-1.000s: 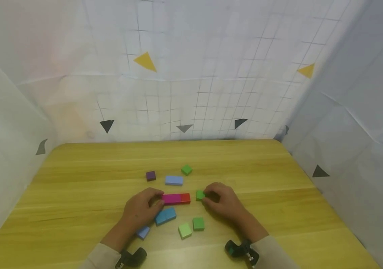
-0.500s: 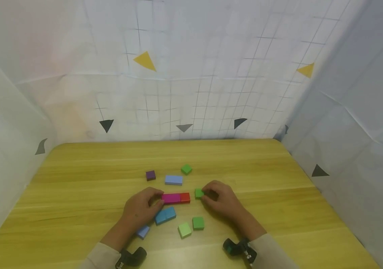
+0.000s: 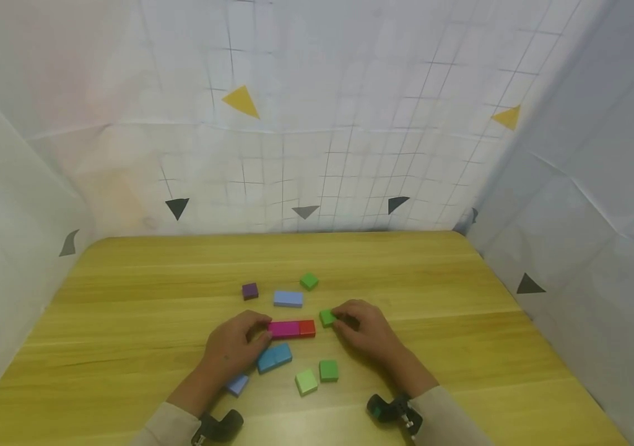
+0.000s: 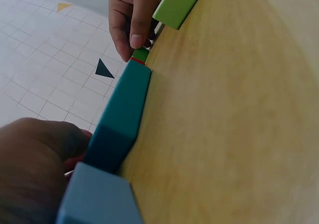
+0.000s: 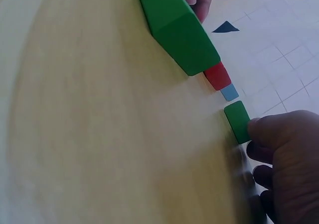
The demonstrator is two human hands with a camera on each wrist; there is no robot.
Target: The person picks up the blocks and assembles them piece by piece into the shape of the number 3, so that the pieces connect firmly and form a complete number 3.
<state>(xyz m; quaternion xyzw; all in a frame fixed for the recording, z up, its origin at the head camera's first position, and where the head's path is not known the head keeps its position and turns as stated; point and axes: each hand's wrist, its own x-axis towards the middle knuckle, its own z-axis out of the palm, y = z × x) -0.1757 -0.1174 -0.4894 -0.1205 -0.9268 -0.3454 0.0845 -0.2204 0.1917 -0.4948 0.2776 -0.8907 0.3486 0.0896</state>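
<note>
My left hand (image 3: 234, 342) grips the left end of a magenta block (image 3: 285, 329) between thumb and fingers. A small red block (image 3: 307, 328) sits in line against the magenta block's right end. To the right of the red one, across a narrow gap, a green block (image 3: 327, 318) is pinched by the fingertips of my right hand (image 3: 371, 329). That green block stands slightly turned on the wooden table (image 3: 417, 279). In the right wrist view, the thumb of the right hand (image 5: 291, 149) presses the near side of the green block (image 5: 237, 122).
Nearer me lie a blue block (image 3: 275, 358), a light green block (image 3: 306, 382), another green block (image 3: 329, 371) and a periwinkle block (image 3: 237, 385) partly behind the left wrist. Farther back are a purple block (image 3: 250, 291), a periwinkle block (image 3: 288, 299) and a green block (image 3: 309, 282).
My right hand has slid the pinched green block a little left and away from me, turning it slightly and narrowing its gap to the red block. The left hand stays put.
</note>
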